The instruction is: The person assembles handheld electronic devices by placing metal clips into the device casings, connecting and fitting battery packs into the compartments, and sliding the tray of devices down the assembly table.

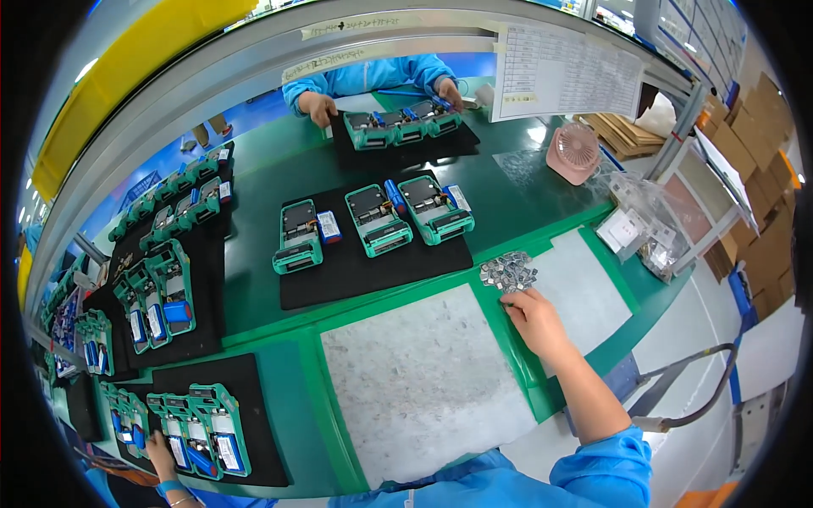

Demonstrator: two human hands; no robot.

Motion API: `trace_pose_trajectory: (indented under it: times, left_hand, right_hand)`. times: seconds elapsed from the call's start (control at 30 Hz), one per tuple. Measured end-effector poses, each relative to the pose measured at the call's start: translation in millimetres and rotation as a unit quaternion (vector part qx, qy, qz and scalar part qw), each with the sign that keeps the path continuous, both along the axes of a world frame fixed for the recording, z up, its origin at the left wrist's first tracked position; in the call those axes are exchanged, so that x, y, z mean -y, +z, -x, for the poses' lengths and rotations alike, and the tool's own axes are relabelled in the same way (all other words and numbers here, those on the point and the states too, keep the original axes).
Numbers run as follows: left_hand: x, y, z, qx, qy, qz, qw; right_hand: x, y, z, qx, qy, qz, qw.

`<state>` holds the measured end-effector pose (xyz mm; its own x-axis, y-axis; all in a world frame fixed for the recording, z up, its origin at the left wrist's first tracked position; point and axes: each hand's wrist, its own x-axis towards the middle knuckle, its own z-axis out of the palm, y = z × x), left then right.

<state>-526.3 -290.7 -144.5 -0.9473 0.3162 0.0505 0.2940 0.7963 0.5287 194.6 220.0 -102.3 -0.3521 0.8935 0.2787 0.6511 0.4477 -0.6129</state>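
My right hand (pixel 535 322) is closed in a pinch at the near edge of a pile of small silvery metal parts (pixel 510 271); its fingertips seem to hold one of them. Far to the lower left, my left hand (pixel 161 457), with a blue band at the wrist, touches the edge of a row of green device housings (pixel 196 423) lying on a black mat (pixel 258 406). Blue batteries (pixel 229 453) sit in or beside these housings. The left fingers are partly hidden, so their grip is unclear.
White sheets (pixel 415 381) lie on the green table. Three opened housings (pixel 377 220) rest on a black mat ahead. Across the table, a co-worker's hands (pixel 320 110) hold a mat with more housings. A pink fan (pixel 574 152) and plastic bags (pixel 648 224) stand at right; a metal frame crosses above.
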Motion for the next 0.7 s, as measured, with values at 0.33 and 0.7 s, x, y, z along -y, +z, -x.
trace_pose_trajectory:
  times: [0.33, 0.7]
  left_hand:
    - [-16.4, -14.1, -21.4, -0.029, -0.050, -0.084, 0.995]
    - [-160.1, 44.9, -269.5, 0.143, -0.198, -0.055, 0.968]
  right_hand:
    - [-7.9, 7.9, 4.4, 0.037, 0.031, 0.045, 0.998]
    - [6.4, 22.3, -4.6, 0.061, 0.038, 0.089, 0.993]
